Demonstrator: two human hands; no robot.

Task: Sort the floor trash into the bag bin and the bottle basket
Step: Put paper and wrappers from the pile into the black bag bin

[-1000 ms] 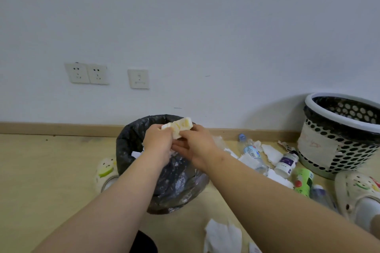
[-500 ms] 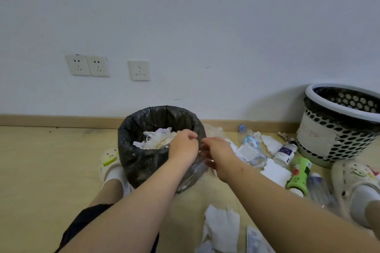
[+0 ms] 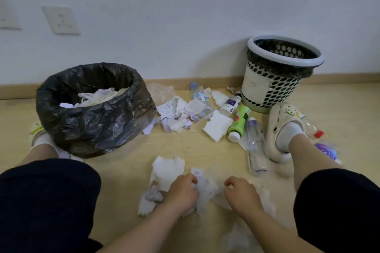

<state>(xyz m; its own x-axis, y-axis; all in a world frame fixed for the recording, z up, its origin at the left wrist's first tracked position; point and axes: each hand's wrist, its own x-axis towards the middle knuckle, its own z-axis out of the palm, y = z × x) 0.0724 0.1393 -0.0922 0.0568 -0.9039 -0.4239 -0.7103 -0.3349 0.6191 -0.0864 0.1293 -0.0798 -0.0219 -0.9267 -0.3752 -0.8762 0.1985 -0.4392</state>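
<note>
Wood floor (image 3: 197,146), white wall (image 3: 185,16), bag bin (image 3: 92,127)

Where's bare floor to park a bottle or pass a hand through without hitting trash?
Bare floor: the wide patch bordered by the bag bin, the paper scraps beyond and the torn tissue nearest the camera; also right of the bottle basket, along the baseboard. Crowded: the strip from bin to basket, and the bottles packed beside the right shoe.
</note>
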